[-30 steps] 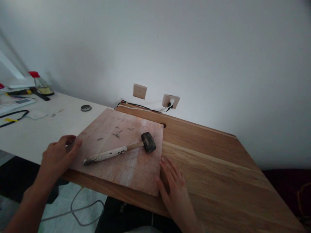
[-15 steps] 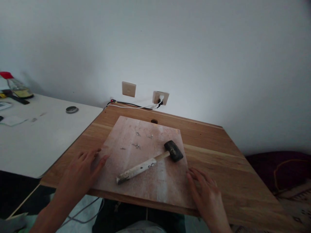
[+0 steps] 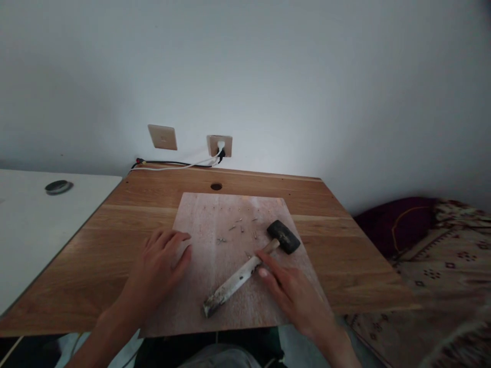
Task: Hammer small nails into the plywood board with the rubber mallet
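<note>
A rubber mallet with a black head [image 3: 283, 236] and a worn white-painted wooden handle [image 3: 233, 283] lies slantwise on a square, pinkish board [image 3: 230, 317]. My right hand [image 3: 293, 294] is at the upper part of the handle, index fingertip over it and thumb tip just beside its lower edge; the fingers are not wrapped round it. Resting at the board's left edge, my left hand [image 3: 163, 260] has its fingers loosely apart and holds nothing. Several small nails [image 3: 221, 239] lie loose on the board beyond the mallet. A row of small dots [image 3: 230, 208] runs near its far edge.
The board sits on a wooden tabletop [image 3: 146, 220] with a cable hole [image 3: 216, 186]. Cables [image 3: 172, 166] run along the wall to a socket [image 3: 220, 145]. On the left, a white table [image 3: 34, 230] bears a round tin lid [image 3: 58, 187]. Patterned fabric [image 3: 437, 271] lies at the right.
My right hand has moved from the board's right edge in to the mallet's handle. The view has turned right, and the board lies askew differently. The loose nails are spread differently.
</note>
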{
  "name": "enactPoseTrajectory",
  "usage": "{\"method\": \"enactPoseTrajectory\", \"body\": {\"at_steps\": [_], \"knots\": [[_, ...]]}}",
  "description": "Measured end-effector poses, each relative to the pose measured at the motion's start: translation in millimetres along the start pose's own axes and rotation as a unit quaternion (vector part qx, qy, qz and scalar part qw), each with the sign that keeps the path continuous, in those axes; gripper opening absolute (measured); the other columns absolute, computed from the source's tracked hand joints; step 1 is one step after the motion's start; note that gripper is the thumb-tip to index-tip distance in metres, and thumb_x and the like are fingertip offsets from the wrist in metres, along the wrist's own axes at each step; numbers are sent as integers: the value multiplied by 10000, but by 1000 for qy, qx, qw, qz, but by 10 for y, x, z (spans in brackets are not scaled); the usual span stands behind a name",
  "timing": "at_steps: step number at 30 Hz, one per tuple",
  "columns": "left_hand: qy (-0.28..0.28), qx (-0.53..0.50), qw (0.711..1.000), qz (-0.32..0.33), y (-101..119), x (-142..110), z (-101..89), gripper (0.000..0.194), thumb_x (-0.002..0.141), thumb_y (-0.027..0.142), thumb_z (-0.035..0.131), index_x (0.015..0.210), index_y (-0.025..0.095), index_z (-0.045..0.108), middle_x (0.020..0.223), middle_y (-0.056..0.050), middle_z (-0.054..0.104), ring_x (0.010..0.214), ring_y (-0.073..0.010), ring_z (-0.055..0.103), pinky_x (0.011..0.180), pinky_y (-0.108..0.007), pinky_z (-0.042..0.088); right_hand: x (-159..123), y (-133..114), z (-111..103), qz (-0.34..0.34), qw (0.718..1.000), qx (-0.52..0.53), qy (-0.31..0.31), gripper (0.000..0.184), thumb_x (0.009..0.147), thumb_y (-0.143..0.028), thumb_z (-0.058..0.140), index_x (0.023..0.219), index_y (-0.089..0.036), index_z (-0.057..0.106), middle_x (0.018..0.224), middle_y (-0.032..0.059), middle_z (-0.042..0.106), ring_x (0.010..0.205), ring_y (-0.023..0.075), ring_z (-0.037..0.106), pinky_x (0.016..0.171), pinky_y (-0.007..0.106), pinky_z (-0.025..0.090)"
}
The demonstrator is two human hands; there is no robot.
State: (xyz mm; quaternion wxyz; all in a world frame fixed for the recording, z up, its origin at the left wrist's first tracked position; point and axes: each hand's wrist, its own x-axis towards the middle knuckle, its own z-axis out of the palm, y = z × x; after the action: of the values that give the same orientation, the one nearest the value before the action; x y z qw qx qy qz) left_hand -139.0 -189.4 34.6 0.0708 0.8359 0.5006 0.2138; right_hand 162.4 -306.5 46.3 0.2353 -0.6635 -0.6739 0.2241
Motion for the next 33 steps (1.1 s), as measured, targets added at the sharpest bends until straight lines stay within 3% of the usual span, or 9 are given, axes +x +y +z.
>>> {"method": "enactPoseTrajectory", "body": {"at_steps": [4,7,11,15,18,22,28,30,33], "knots": [[-73,-6,995,70,169,236,52,276,997,267,480,1143,217,709,1150,-105,748,1095,-296,686,989,-471,540,216,-94,-7,56,993,94,-44,464,1086,-546,400,1007,-229,729,644,7,700,607,209,722,598,293,536],[-128,-2,986,108,282,367,95,254,985,232,506,1135,216,710,1149,-98,739,1096,-295,686,985,-468,543,139,12,-13,117,982,142,-36,392,1029,-579,512,914,-238,667,582,-27,634,535,183,664,543,275,504],[-149,12,979,136,389,471,196,216,973,214,527,1100,203,702,1093,-94,729,1064,-290,682,954,-451,550,-147,218,-45,158,960,231,11,338,983,-592,572,948,-256,578,707,-3,706,593,189,675,565,297,545],[-147,27,976,159,406,535,313,245,954,140,485,1072,200,692,1086,-95,727,1037,-273,683,949,-437,548,-312,375,-112,175,920,350,31,508,975,-587,583,1355,-277,450,856,-1,727,493,160,613,444,285,515],[-155,31,971,177,392,585,336,241,929,113,491,1022,203,694,1052,-87,728,1009,-265,686,942,-429,547,-267,451,-187,155,948,265,85,597,986,-535,575,1478,-253,388,935,35,731,555,173,657,498,295,541],[-136,7,975,178,445,729,267,191,930,155,517,948,216,697,965,-67,709,935,-249,679,877,-402,549,-95,526,-291,129,979,59,146,607,1000,-429,514,1551,-211,379,1123,126,743,925,304,773,835,450,605],[-113,-243,951,154,703,1322,398,143,875,172,617,971,213,716,938,-23,748,814,-164,666,778,-298,541,80,714,-390,95,989,-21,112,672,997,-389,455,1613,-131,380,1372,221,697,1158,379,744,945,501,581],[-124,-324,925,152,791,1593,579,138,864,169,632,962,192,726,907,-22,763,767,-144,659,728,-270,528,114,761,-421,110,989,-19,96,628,997,-418,464,1540,-104,491,1234,211,761,1071,374,773,894,474,598],[-130,-355,910,170,916,1954,905,132,853,172,656,952,175,743,913,-32,781,762,-135,660,726,-263,519,139,776,-448,155,986,3,57,608,1009,-489,492,1485,-116,552,886,117,796,695,322,772,691,413,595]]}}
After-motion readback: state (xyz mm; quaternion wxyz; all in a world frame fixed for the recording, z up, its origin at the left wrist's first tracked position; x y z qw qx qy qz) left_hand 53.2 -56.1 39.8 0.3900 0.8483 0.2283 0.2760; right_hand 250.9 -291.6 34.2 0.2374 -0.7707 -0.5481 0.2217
